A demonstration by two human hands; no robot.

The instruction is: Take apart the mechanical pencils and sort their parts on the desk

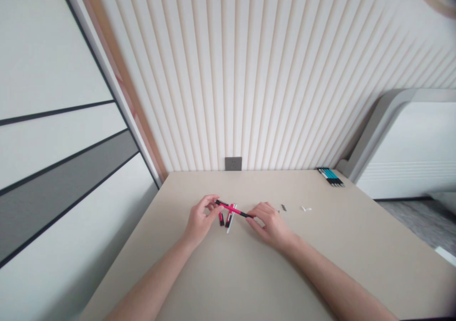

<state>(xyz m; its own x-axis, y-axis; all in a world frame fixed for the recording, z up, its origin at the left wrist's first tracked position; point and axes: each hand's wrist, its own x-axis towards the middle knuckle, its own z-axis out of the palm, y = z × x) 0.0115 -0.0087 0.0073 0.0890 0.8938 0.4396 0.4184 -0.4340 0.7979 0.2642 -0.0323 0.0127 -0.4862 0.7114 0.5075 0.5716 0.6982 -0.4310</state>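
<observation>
A pink and black pen [233,210] is held slantwise above the table between my two hands. My left hand [202,219] pinches its black clip end. The fingers of my right hand [269,220] are closed on the black end at the other side. Beneath the pen lie pink and black pen barrel parts [228,220] and a thin white refill [231,221], partly covered by the pen. Another short pink and black piece [221,218] rests close to my left fingertips.
Small dark parts [283,207] lie just beyond my right hand, with small white pieces [305,209] farther right. Several teal and black pens [331,176] sit in a row at the table's back right corner. A ribbed wall [233,74] with a dark socket [233,164] borders the table [192,183].
</observation>
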